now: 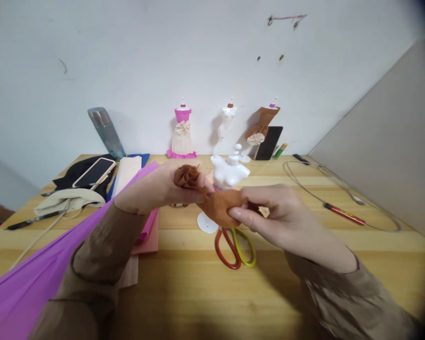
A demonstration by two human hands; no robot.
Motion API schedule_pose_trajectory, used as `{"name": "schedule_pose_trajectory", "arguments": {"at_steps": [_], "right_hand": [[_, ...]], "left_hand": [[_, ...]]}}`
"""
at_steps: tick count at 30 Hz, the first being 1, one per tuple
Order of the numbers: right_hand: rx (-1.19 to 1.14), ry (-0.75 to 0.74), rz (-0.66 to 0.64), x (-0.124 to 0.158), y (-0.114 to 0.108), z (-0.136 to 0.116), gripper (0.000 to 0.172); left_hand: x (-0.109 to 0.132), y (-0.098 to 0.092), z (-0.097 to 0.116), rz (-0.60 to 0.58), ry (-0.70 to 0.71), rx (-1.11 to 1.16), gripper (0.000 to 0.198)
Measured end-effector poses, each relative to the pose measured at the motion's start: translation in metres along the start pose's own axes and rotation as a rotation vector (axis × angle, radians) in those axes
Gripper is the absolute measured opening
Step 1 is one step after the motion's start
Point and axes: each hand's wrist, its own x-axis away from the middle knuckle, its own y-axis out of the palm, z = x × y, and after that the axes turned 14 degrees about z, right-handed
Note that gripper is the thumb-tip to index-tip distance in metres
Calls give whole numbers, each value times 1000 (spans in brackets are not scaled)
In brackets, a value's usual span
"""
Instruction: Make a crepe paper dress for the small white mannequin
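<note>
Brown crepe paper (pixel 219 207) stretches between my two hands, in front of a small white mannequin bust (pixel 230 171). My left hand (pixel 170 186) is closed on its gathered, ruffled end. With thumb and fingers, my right hand (pixel 269 212) pinches the other end. The paper hides the lower part of the bust, and the round white base (pixel 208 223) shows below it. Scissors with red and yellow handles (pixel 235 248) lie on the table just under the paper, their blades hidden.
Purple paper (pixel 56 264) runs under my left forearm. Behind stand a pink-dressed mannequin (pixel 182 134), a bare one (pixel 228 125) and a brown-dressed one (pixel 267 123). A bottle (pixel 108 134) and phone (pixel 94 173) are left; a red-handled tool (pixel 344 214) with cable lies right.
</note>
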Motion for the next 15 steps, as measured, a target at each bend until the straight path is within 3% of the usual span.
{"name": "schedule_pose_trajectory", "arguments": {"at_steps": [2, 5, 9, 12, 15], "right_hand": [[-22, 40, -111, 1, -3, -1, 41], [6, 80, -305, 0, -9, 7, 39], [173, 140, -333, -8, -4, 34, 33], [179, 143, -257, -14, 14, 51, 23], [54, 114, -209, -16, 32, 60, 25]], "left_hand": [[8, 2, 8, 54, 12, -55, 17], [20, -1, 24, 255, 45, -134, 12], [26, -10, 35, 478, 109, -309, 17], [21, -12, 19, 488, 89, -465, 23], [21, -3, -18, 421, 1, -739, 26]]}}
